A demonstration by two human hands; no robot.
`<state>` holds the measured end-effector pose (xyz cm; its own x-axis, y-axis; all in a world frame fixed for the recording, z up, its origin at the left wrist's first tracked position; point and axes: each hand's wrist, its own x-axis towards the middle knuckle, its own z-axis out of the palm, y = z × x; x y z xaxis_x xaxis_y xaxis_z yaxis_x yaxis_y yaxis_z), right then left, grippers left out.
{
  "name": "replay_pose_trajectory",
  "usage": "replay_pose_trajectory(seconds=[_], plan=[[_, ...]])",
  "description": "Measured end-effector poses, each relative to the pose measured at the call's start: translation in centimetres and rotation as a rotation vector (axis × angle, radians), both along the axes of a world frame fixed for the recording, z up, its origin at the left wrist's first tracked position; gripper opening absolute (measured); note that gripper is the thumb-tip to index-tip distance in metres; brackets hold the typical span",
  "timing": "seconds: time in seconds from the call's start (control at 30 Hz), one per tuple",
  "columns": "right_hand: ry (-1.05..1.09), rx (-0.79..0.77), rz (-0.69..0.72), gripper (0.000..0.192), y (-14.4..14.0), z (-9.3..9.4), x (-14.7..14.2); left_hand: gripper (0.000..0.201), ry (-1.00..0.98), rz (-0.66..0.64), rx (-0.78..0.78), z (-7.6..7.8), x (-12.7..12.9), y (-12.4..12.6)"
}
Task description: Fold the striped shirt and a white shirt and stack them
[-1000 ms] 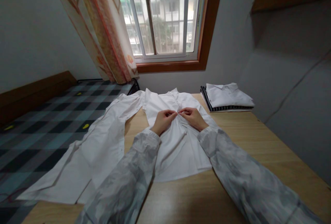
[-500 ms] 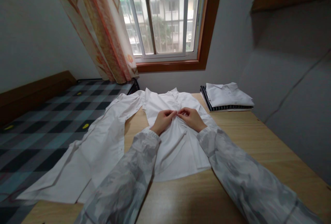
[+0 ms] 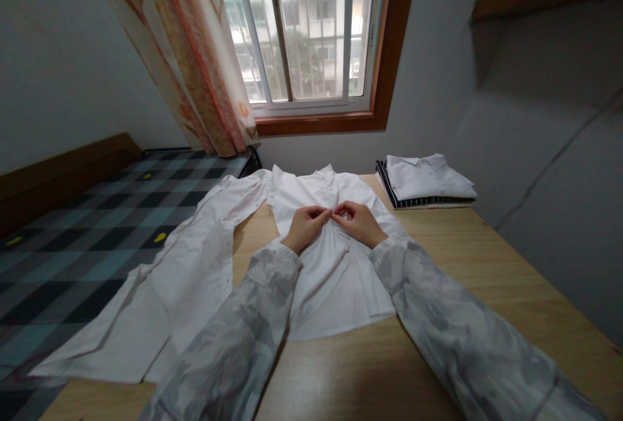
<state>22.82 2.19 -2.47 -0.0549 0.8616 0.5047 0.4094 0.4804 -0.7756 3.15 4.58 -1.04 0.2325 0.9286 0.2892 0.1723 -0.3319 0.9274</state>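
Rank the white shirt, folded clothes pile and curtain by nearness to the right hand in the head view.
1. White shirt: pinched by the right hand.
2. Folded clothes pile: far right on the table.
3. Curtain: far left, by the window.

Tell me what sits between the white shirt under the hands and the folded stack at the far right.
In the head view, only a bare strip of wooden table separates the white shirt from the folded stack.

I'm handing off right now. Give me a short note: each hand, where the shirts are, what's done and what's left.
Left hand and right hand: both pinch the front placket of the white shirt, fingertips meeting at chest height.
The shirt lies flat on the wooden table, one sleeve spread left over the table's edge.
Done: folded shirts stacked at far right.
Left: this shirt is unfolded.
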Motion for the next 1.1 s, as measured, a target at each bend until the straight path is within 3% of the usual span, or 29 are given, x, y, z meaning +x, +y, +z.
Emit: replay_pose_trajectory(seconds=[0.37,0.73,1.1], plan=[[-0.038,-0.032,0.041,0.031,0.21,-0.20,0.25,0.032,-0.008,0.001,0.026,-0.04,0.04,-0.19],[-0.024,-0.014,0.039,0.026,0.13,-0.24,0.28,0.023,0.030,0.111,0.028,-0.02,0.34,-0.59],[0.009,-0.045,0.031,0.027,0.02,-0.02,0.20,0.027,0.047,0.048,0.021,0.07,0.24,-0.61]])
